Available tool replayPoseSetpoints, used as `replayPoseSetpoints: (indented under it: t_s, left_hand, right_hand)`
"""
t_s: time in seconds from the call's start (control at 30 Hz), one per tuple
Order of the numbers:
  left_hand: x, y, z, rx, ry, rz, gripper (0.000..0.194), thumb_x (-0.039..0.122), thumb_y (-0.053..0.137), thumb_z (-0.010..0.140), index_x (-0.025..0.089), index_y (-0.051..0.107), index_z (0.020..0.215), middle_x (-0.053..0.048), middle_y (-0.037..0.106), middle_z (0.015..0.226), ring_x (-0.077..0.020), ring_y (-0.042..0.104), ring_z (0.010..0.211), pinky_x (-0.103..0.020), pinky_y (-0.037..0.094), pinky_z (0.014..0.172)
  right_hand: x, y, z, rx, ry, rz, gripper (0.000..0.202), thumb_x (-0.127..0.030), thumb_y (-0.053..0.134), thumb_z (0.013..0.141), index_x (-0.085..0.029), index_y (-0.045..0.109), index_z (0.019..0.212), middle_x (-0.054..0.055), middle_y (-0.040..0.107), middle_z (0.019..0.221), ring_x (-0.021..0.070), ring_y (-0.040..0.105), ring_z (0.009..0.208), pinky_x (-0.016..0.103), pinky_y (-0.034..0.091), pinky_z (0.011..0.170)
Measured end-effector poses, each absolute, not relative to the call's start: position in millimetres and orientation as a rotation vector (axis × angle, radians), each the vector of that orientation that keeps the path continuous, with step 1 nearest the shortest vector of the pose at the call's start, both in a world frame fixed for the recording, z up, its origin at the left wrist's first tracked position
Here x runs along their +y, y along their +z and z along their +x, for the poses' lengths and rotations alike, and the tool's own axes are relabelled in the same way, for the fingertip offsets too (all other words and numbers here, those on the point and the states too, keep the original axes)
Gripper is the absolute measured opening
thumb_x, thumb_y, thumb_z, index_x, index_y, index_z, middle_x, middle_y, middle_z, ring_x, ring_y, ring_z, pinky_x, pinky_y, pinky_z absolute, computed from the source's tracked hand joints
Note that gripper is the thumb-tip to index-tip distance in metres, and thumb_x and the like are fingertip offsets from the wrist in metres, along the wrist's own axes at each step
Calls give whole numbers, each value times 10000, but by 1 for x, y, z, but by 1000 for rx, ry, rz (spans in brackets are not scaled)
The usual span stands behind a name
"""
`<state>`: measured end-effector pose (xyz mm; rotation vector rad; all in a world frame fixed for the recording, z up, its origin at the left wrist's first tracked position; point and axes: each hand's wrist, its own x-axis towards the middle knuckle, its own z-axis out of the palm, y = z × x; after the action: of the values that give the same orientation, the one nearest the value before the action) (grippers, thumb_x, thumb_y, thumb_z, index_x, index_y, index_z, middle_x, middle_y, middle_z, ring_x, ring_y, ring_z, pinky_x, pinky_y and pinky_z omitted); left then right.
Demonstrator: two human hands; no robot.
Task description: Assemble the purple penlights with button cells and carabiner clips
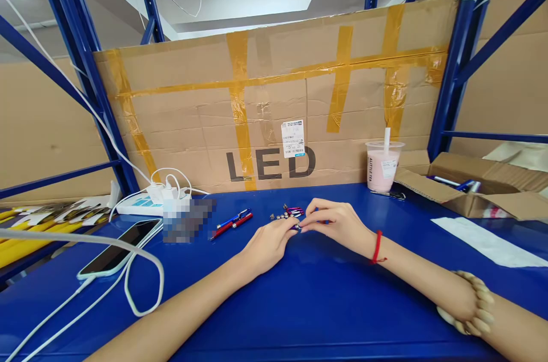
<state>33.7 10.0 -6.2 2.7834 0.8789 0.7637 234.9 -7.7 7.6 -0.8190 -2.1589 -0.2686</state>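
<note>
Near the middle of the blue table, my left hand [268,243] and my right hand [336,221] meet at the fingertips. Between them is a small shiny metal piece [297,226], pinched by both hands; its exact shape is too small to tell. Just behind the fingers lie several small metal parts [280,216] and some red and purple pen parts [294,210]. Left of my left hand, a blue pen [233,218] and a red pen [221,230] lie side by side, with another red piece [242,220] touching them.
On the blue table [274,305], a phone [121,248] with white cables and a power strip [139,205] are at left. A pink drink cup [381,169], an open cardboard box [479,202] and a white paper strip [488,241] are at right. Cardboard [192,139] stands behind.
</note>
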Motion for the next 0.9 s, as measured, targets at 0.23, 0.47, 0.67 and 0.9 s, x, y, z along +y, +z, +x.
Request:
replayPoseSetpoints:
  t_s: [0.23, 0.47, 0.67, 0.9]
  left_hand:
    - [9, -4, 34, 780, 700, 2775, 231, 216, 318, 947, 222, 513, 1070, -16, 604, 1097, -174, 567, 999, -287, 462, 855]
    - [11, -8, 34, 778, 673, 2766, 228, 259, 311, 951, 240, 506, 1068, -14, 596, 1080, -177, 558, 1014, -281, 454, 864]
    - [7, -4, 34, 869, 591, 2719, 211, 287, 291, 952, 243, 467, 1060, -23, 601, 1048, -196, 580, 938, -302, 465, 782]
    - [7, -3, 33, 860, 633, 2719, 161, 248, 310, 942, 238, 451, 1021, -18, 607, 999, -190, 589, 897, -277, 453, 728]
  right_hand:
    - [-8, 7, 235, -2145, -180, -865, 286, -450, 558, 833, -238, 710, 715, -8, 605, 772, 73, 540, 615, 180, 353, 544]
    - [-8, 3, 233, -2083, 66, -972, 229, -433, 667, 742, -221, 703, 666, -14, 600, 745, 75, 505, 583, 187, 360, 522]
    - [-8, 3, 231, -2053, 166, -1099, 117, -340, 725, 703, -228, 704, 676, -20, 605, 749, 80, 484, 572, 205, 352, 537]
    - [-13, 6, 225, -1990, 236, -1236, 151, -365, 732, 683, -217, 709, 666, -12, 614, 745, 89, 482, 576, 211, 336, 523]
